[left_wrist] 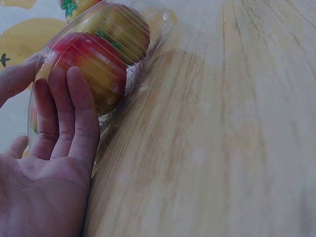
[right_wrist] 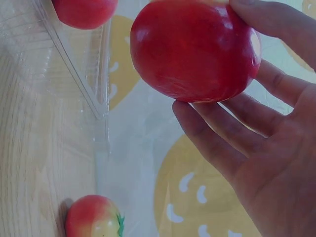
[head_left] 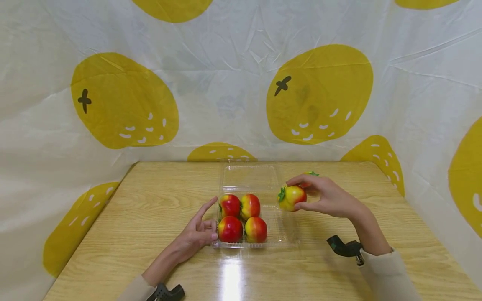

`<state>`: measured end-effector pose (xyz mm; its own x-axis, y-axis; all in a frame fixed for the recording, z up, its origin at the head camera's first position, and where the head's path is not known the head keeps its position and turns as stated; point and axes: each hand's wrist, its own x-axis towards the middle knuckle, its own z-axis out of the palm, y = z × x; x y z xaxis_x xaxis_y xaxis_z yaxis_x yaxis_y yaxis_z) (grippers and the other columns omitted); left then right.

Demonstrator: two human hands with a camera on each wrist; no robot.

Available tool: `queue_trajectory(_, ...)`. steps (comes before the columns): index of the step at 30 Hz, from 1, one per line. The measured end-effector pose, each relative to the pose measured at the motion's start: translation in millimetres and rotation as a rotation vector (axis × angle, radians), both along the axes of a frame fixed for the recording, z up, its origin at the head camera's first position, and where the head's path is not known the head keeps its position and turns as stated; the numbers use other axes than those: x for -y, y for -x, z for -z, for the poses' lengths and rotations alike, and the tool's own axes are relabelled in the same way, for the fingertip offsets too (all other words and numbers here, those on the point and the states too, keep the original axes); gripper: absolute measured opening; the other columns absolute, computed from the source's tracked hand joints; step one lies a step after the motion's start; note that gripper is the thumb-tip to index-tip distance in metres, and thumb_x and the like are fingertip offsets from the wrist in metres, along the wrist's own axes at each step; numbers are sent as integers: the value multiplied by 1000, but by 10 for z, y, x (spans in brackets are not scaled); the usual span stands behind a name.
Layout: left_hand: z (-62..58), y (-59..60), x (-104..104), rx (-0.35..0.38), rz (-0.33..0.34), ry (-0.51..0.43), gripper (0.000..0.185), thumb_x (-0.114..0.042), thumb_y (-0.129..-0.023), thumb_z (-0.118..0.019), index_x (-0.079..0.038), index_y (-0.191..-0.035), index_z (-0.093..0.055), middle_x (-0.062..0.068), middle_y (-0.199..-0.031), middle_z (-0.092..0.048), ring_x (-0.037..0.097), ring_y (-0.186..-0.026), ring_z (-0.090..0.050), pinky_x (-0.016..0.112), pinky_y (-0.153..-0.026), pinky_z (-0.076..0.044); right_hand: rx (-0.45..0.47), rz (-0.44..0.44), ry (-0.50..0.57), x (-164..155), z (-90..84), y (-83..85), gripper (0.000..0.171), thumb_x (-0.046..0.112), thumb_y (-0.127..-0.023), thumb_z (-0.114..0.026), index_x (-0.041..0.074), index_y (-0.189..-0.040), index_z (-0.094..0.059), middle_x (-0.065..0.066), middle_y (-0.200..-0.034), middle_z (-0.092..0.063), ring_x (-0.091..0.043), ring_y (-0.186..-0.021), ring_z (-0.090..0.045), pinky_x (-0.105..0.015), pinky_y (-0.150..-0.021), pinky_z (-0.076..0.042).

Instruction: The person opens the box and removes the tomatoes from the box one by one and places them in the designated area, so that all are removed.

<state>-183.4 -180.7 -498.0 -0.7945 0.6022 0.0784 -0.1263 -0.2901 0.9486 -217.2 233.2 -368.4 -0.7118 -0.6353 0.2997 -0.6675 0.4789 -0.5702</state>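
You grasp a red-and-yellow fruit [head_left: 292, 198] in your right hand [head_left: 327, 196] — thumb on 1 side, fingertips on the other — and hold it up off the table [head_left: 169, 179], near the far right corner of the clear plastic container [head_left: 280, 228]. Its green leafy top faces left in the head view. You have your left hand [head_left: 192, 238] unclenched at the container's left wall: the index finger reaches along that side, and the left wrist view shows 3 fingers against the plastic, with fruit just behind it.

Inside the base, 4 similar fruits [head_left: 230, 229] sit close together in 2 rows of 2, toward your left hand's side. The transparent lid [head_left: 250, 177] is open on the far side. Beyond your right hand, 1 loose fruit [right_wrist: 94, 217] rests on the table, mostly hidden from the head view by your fingers. You wear a black device [head_left: 344, 246] at your right wrist, by a pale sleeve [head_left: 388, 267]. Behind the table hangs a white sheet [head_left: 222, 96] printed with yellow fruit shapes.
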Motion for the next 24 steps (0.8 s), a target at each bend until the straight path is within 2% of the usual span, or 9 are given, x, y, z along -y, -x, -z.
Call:
queue_trajectory(10, 17, 6, 2, -11, 6, 3, 102, 3, -92, -64, -27, -168, -3, -3, -89, -60, 9, -80, -57, 21, -72, -50, -6, 46, 23, -50, 26, 28, 50, 18, -86, -84, 13, -132, -64, -3, -128, -69, -15, -110, -65, -23, -93, -57)
queue_trajectory(17, 46, 5, 8, -5, 19, -40, 102, 7, -92, -62, -26, -168, -2, -2, -89, -62, 9, -81, -60, 21, -74, -53, 16, 46, 36, -96, 32, 46, 48, 17, -89, -81, 15, -134, -63, -3, -130, -68, -17, -114, -65, -22, -94, -56)
queue_trajectory(24, 51, 18, 6, 10, 2, -8, 103, 5, -91, -64, -29, -167, -4, -3, -88, -61, 8, -80, -59, 21, -72, -51, 14, 55, 45, -133, 56, 74, 48, 16, -90, -81, 14, -134, -63, -3, -129, -68, -8, -112, -64, -20, -94, -55)
